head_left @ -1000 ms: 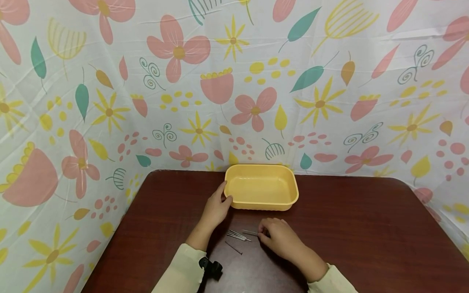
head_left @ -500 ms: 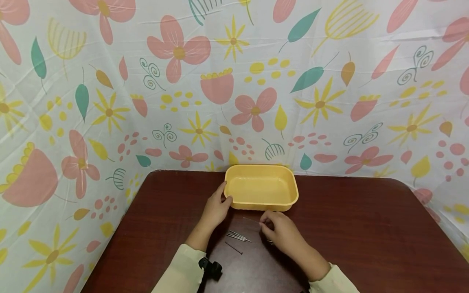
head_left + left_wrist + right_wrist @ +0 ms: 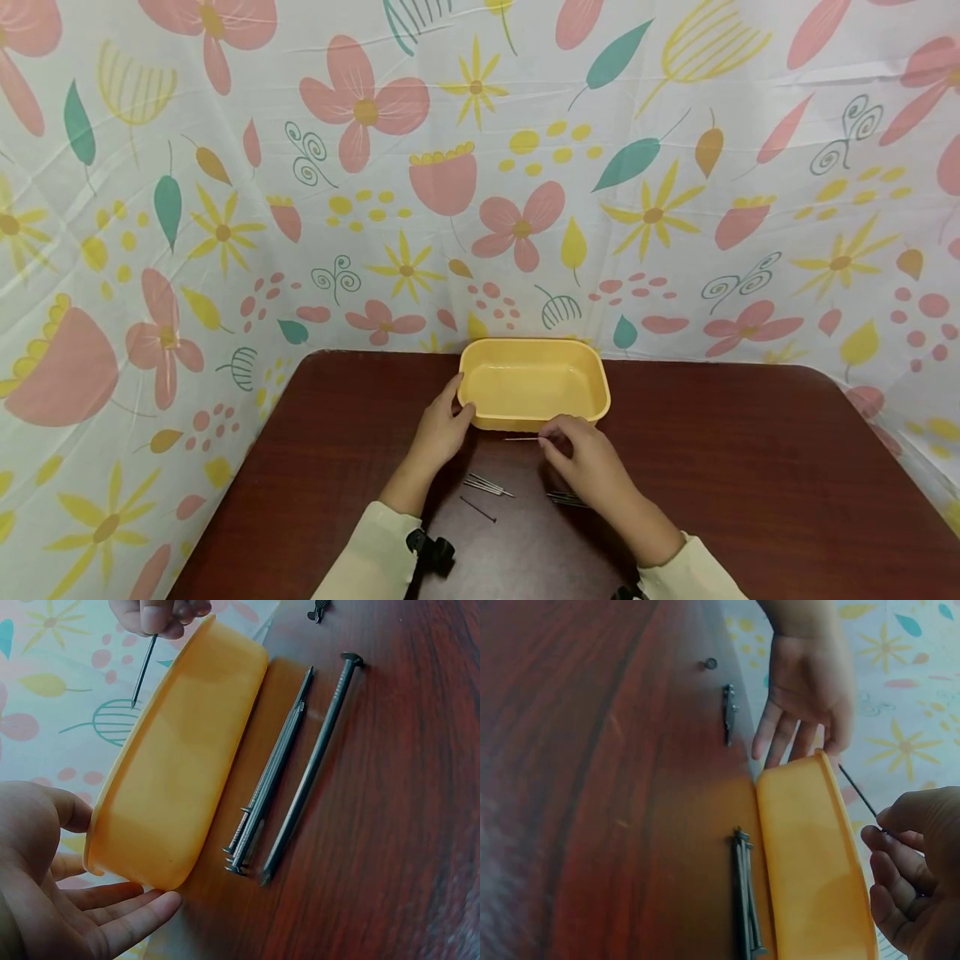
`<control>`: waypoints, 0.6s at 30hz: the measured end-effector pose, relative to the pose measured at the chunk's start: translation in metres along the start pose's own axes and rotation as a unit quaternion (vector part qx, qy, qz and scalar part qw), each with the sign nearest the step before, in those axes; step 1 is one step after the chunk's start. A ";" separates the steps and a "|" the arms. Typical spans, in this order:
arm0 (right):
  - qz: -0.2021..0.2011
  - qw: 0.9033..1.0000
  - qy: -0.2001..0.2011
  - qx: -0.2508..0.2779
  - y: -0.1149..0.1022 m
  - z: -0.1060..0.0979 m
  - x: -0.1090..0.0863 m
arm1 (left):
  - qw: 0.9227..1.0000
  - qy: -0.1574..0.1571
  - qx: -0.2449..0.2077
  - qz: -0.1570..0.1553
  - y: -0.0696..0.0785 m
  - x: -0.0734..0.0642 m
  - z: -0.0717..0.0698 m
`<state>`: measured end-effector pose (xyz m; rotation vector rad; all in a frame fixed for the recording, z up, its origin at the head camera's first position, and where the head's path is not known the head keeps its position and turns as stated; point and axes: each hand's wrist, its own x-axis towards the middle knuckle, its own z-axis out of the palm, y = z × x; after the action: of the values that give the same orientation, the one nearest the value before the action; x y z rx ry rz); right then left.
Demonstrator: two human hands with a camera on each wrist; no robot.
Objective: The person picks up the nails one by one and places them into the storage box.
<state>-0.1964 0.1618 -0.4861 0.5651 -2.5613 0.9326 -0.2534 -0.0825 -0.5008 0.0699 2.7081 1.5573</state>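
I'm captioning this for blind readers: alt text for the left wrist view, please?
A right hand pinches a nail near a yellow tray, while a left hand touches the tray's end. On the dark table lie a bunch of nails and one separate nail.

left sleeve (image 3: 367,554): plain pale cream, 7 o'clock in head view | right sleeve (image 3: 692,571): matching cream, 5 o'clock | left wrist device (image 3: 433,552): blocky black | right wrist device (image 3: 627,592): black, mostly cut off | left hand (image 3: 437,433), right hand (image 3: 594,468): bare
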 end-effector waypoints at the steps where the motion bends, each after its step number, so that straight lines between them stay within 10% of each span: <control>1: -0.002 1.000 0.003 0.000 0.001 -0.001 0.001 | 1.000 0.000 0.000 -0.001 0.000 0.000 0.000; 18: -0.029 0.997 0.071 0.020 0.011 -0.014 0.019 | 1.000 0.003 0.008 0.003 -0.001 0.001 0.000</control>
<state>-0.2154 0.1745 -0.4729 0.5603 -2.3927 0.9693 -0.2545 -0.0828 -0.5021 0.0746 2.7284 1.5394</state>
